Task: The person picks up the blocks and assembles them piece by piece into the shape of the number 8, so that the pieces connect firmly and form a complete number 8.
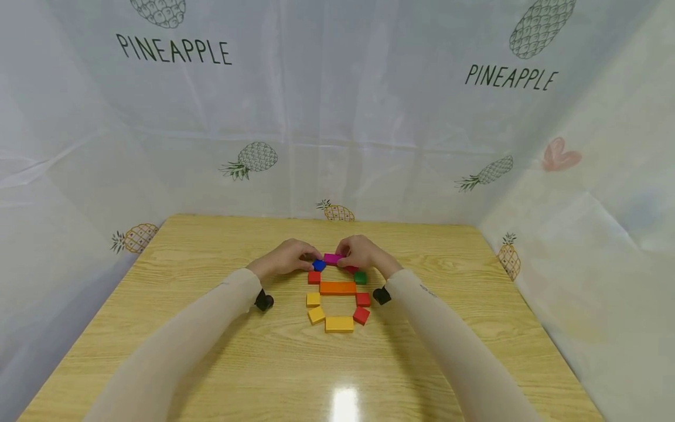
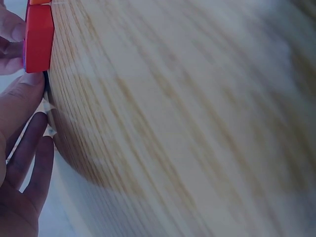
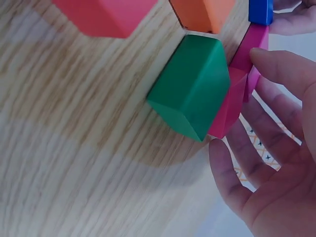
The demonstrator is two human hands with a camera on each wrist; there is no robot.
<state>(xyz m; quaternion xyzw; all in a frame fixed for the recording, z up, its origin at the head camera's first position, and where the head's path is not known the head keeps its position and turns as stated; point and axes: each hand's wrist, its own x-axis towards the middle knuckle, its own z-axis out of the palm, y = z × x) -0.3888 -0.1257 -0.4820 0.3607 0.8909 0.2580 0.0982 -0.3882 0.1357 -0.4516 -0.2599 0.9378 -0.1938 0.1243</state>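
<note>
Colored blocks form a figure-eight outline on the table. At its top left, my left hand (image 1: 285, 258) pinches a blue block (image 1: 319, 265) between thumb and fingers. In the left wrist view the red block (image 2: 39, 39) beside it hides most of the blue one. My right hand (image 1: 361, 253) holds the long magenta block (image 1: 331, 259) at the top, thumb on its near side and fingers behind. The right wrist view shows a pink block (image 3: 229, 108) between that magenta block and a green block (image 3: 192, 84). The blue block (image 3: 260, 12) stands at the magenta block's far end.
An orange bar (image 1: 337, 288) crosses the middle of the outline. Below it sit yellow blocks (image 1: 313, 299) on the left, red blocks (image 1: 362, 299) on the right and a long yellow block (image 1: 339, 324) at the bottom. A pineapple-print curtain (image 1: 369, 176) hangs behind the wooden table (image 1: 237, 363).
</note>
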